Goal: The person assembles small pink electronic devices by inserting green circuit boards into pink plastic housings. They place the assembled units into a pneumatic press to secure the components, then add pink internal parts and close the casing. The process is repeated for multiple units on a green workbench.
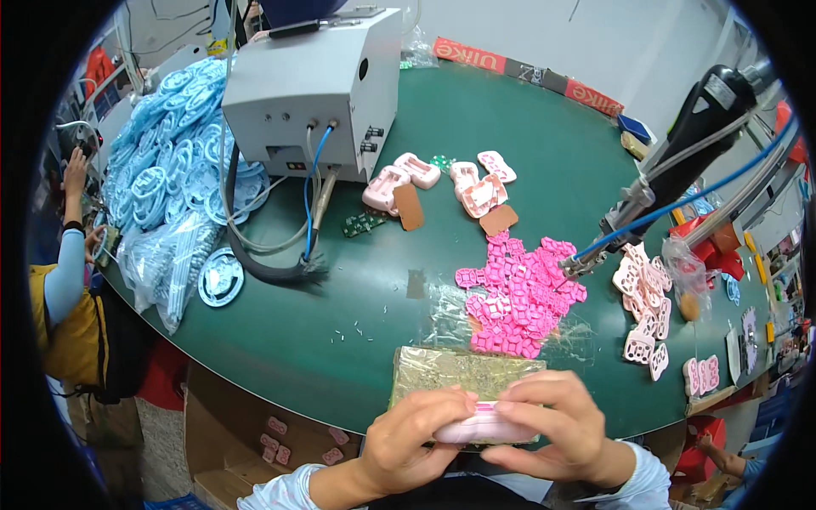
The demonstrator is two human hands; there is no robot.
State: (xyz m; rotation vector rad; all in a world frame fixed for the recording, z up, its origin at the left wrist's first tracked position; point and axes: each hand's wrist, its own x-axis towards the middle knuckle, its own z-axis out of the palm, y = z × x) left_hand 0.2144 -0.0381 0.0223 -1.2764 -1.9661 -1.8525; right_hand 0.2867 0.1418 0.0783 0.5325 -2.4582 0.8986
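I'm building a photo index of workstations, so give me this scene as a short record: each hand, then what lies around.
Left hand: holding a pale pink case
Right hand: on the case's right end
Beyond the case: tan block, on the green table
Further ahead: heap of bright pink parts
Hanging tool: black, tip by the heap; contact unclear
Table, left: grey machine, light blue rings
Table, right: pale pink plates
Lower left: cardboard box with pink pieces
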